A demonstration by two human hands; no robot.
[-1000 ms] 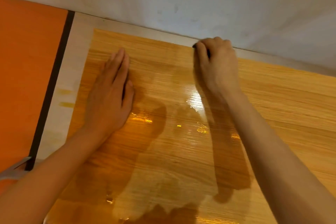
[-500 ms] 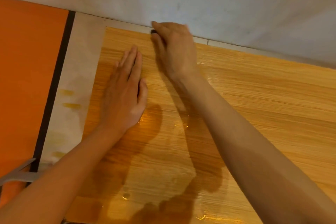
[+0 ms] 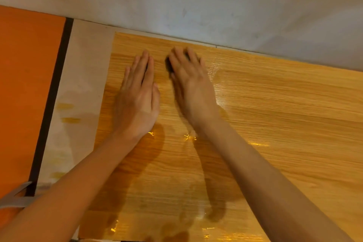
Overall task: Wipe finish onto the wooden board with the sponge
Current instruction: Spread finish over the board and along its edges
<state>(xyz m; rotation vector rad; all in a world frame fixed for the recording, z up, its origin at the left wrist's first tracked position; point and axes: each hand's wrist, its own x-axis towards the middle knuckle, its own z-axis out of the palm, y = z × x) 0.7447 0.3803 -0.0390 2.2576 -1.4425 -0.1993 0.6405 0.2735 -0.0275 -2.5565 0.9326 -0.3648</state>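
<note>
Right hand (image 3: 191,82) presses dark sponge (image 3: 168,63) (mostly hidden) on wooden board (image 3: 275,114).

Wooden board (image 3: 275,124): straight grain, wet glossy sheen near middle. Pale sheet (image 3: 82,76) beneath: matt, amber-stained. Orange panel (image 3: 25,84): smooth, matt. Wall (image 3: 196,2): matt grey.

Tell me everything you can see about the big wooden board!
The wooden board is a wide, flat, honey-yellow panel with fine grain lines running sideways. It lies on a pale sheet, its far edge near a grey wall. Shiny wet patches gleam by the wrists and along the near edge. The left hand rests flat on it. The right hand, blurred, presses a dark sponge against it, mostly hidden under the fingers.
</note>
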